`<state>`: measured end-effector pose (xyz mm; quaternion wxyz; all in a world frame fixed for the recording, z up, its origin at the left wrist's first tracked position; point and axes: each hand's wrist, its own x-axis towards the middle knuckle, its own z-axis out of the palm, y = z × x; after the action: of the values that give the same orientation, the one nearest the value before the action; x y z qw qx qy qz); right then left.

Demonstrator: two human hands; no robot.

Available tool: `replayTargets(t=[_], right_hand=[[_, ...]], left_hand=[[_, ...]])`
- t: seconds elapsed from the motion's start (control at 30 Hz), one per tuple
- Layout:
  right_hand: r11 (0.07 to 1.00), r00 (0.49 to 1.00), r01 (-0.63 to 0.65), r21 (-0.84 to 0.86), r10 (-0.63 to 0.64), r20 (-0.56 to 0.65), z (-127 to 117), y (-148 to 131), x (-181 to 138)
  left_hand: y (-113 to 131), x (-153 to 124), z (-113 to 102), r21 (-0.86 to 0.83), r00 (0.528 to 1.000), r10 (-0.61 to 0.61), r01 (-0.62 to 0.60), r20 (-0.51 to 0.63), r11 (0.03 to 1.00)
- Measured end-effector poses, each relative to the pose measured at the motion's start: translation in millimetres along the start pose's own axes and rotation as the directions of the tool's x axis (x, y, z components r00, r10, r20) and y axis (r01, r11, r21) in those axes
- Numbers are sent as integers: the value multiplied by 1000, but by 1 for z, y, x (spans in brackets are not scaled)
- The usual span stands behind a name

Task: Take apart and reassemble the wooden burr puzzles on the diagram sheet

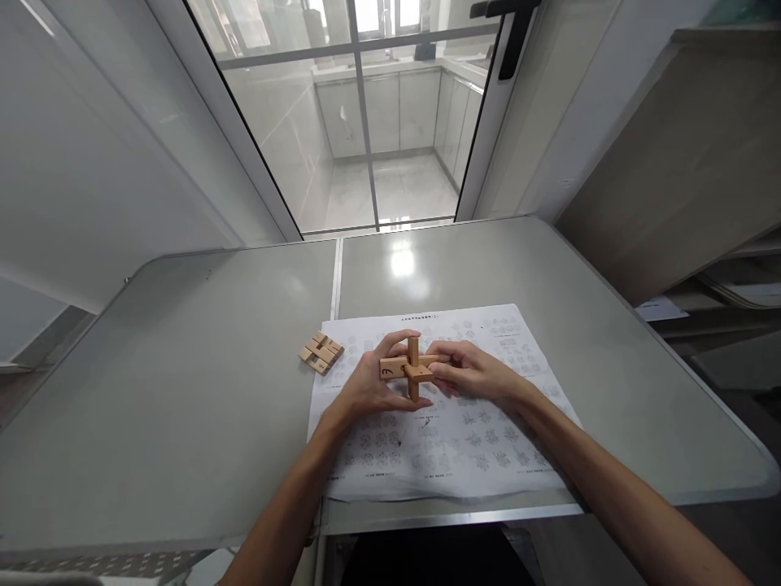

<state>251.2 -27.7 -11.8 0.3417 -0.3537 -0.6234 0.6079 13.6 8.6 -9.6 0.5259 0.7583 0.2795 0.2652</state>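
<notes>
Noted forearms across the near edge of the grey table. Found left hand with fingers clamped on the wooden burr puzzle, over the printed sheet, blocking some diagrams; right hand pinched on its right-hand bar. Logged wooden blocks astride the sheet's left edge, near its far corner. Read one E-like puzzle mark; could not read the sheet's small print.

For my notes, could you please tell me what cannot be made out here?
In the head view:
Wooden assembly: inner joints, hidden by its own pieces.
Printed sheet: lettering too small; partly covered by left hand and right hand.
Right forearm: cut off by bottom edge.
</notes>
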Motion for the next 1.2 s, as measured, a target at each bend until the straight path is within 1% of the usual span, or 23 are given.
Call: replayTargets(t=[0.07, 0.13, 0.3, 0.37, 0.5, 0.6, 0.73, 0.8, 0.9, 1.03, 1.1, 1.2], right_hand=[[993, 999, -47, 108, 44, 31, 1, 2, 0], [981, 996, -81, 177, 74, 47, 2, 5, 1], [974, 997, -73, 213, 63, 52, 2, 11, 3], [975, 998, -64, 214, 56, 41, 2, 12, 4], [972, 999, -45, 230, 43, 11, 3, 13, 5], [969, 1000, -22, 245, 23, -4, 2, 17, 6], [965, 998, 56, 258, -54, -12, 0, 25, 7], [960, 996, 87, 265, -83, -25, -1, 27, 8], [961, 996, 85, 263, -88, -1, 0, 24, 7], [961, 998, 48, 272, -59, 34, 2, 17, 6], [960, 998, 52, 273, -63, 31, 4, 14, 6], [965, 998, 67, 255, -68, -4, 5, 14, 7]], left_hand=[[-1, 1, 1, -59, 1000, 15, -14, 12, 998], [-1, 1, 3, -109, 999, 18, -15, 28, 994], [1, 1, 5, -145, 999, 18, -12, 40, 989], [2, 2, 5, -114, 999, 36, -33, 26, 993], [1, 3, 6, -34, 993, 116, -117, -33, 993], [-1, 4, 8, -2, 988, 138, -139, -68, 990], [-5, 5, 8, 141, 967, 216, -197, -134, 970], [-6, 4, 8, 202, 959, 249, -219, -138, 955], [-9, 2, 7, 253, 962, 247, -212, -116, 944], [-12, 1, 8, 336, 956, 262, -205, -134, 919], [-12, 1, 9, 374, 955, 262, -195, -139, 907], [-10, 1, 9, 381, 957, 259, -194, -128, 904]])
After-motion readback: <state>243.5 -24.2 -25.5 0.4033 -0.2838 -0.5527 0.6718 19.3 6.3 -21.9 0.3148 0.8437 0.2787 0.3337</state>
